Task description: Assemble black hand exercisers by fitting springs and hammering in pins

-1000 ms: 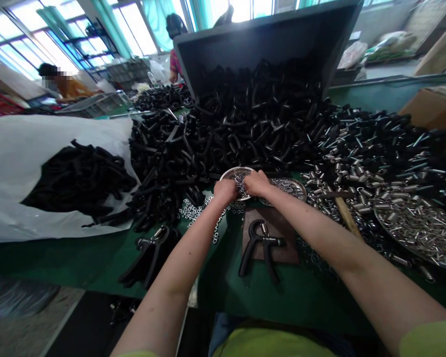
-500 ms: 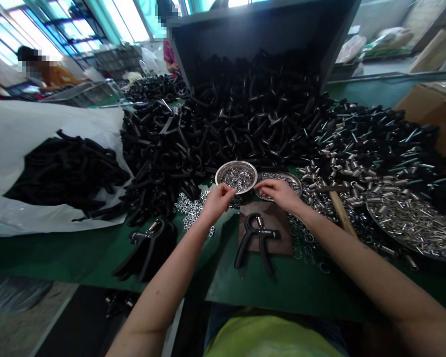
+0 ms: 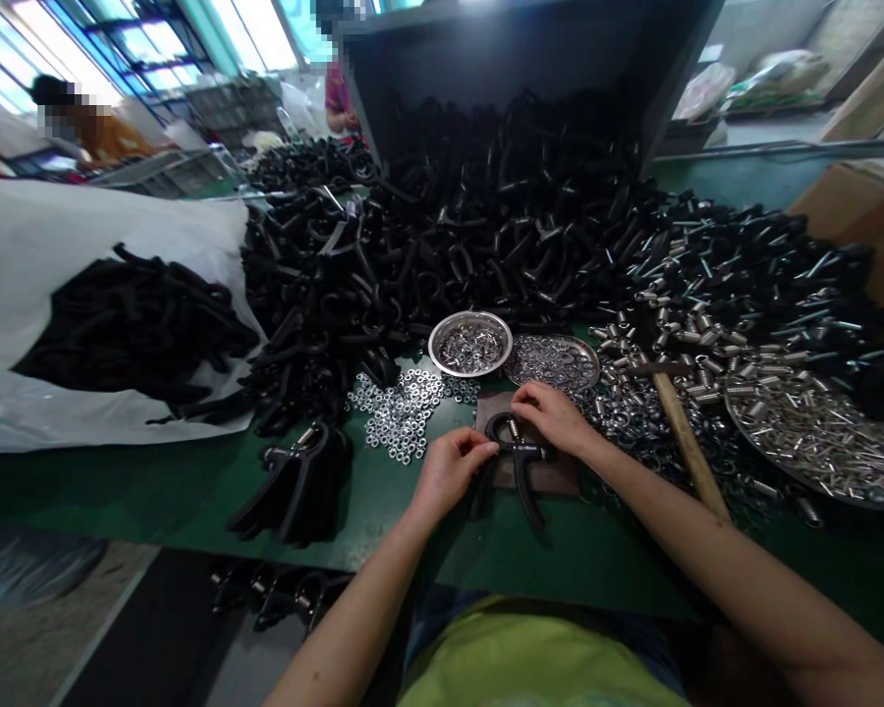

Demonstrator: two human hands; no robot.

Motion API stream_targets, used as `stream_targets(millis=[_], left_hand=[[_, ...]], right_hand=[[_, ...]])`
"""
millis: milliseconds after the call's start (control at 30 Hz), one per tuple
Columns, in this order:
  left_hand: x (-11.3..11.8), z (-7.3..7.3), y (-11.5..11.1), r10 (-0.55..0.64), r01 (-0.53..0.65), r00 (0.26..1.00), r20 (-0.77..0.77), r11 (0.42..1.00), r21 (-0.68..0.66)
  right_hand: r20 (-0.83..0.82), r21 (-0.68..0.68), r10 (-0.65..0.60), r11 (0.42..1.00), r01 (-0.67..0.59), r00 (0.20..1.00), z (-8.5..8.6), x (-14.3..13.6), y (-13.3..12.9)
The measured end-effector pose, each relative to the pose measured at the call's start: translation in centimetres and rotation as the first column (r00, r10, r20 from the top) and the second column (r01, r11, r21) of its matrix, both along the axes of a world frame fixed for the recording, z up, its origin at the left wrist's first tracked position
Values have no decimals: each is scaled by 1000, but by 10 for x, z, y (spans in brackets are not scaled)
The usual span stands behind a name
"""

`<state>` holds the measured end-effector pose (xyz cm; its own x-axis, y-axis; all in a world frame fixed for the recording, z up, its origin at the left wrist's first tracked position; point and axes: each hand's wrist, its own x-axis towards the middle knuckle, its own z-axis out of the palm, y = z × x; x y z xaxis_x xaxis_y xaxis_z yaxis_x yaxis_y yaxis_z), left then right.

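Note:
A black hand grip exerciser (image 3: 526,486) with a coil spring lies on a brown square pad (image 3: 564,479), its two handles toward me. My left hand (image 3: 453,471) is at its left side, thumb and forefinger pinched together by the left handle. Over the top right of the exerciser is my right hand (image 3: 556,417), fingertips pressed together near the spring. Whatever small thing either pinch holds is too small to make out. Beyond the hands stand a steel bowl (image 3: 436,359) of small metal parts and a shallow steel dish (image 3: 595,371) of similar parts.
Loose nuts (image 3: 402,422) lie left of the pad. A hammer (image 3: 682,427), springs and a round tray (image 3: 751,452) of metal pins are at right. Black handles (image 3: 442,255) heap up behind. More exercisers (image 3: 295,481) stand at left, near a white sack (image 3: 15,412). Two people are in the background.
Both hands have come back toward me from the bowl and dish to the exerciser on the pad. My left hand also moved slightly right.

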<state>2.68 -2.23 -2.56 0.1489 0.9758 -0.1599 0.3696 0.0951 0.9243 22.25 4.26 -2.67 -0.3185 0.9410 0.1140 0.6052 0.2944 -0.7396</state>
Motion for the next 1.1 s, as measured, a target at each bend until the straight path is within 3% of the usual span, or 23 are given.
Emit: stream_targets(millis=[100, 233, 533, 600, 667, 767, 833, 867, 967, 1100], left_hand=[[7, 0, 4, -7, 32, 985, -171, 989, 144], [15, 4, 5, -9, 79, 950, -312, 974, 213], [20, 1, 3, 11, 113, 910, -415, 955, 274], [21, 0, 4, 18, 112, 903, -430, 955, 275], [22, 0, 3, 20, 134, 887, -462, 945, 298], [23, 0, 2, -3, 267, 819, -574, 887, 377], [24, 1, 1, -10, 396, 735, -678, 818, 417], [24, 2, 0, -6, 448, 692, -721, 788, 423], [23, 6, -4, 3, 531, 608, -794, 742, 410], [18, 13, -16, -34, 567, 558, -829, 745, 351]], right_hand=[[86, 30, 5, 1000, -8, 996, -3, -4, 1], [198, 86, 31, 995, -49, 980, -3, -7, -6], [452, 191, 101, 960, -207, 886, 19, -1, -21], [485, 232, 24, 960, -156, 874, 27, 14, -26], [550, 295, -144, 955, -30, 822, 35, 40, -35], [674, 378, -446, 893, 244, 589, 38, 88, -55], [737, 354, -521, 840, 411, 431, 33, 117, -66], [758, 320, -522, 820, 474, 391, 30, 127, -71], [772, 222, -486, 811, 542, 410, 20, 144, -76], [708, 279, -558, 784, 554, 433, 29, 141, -74]])
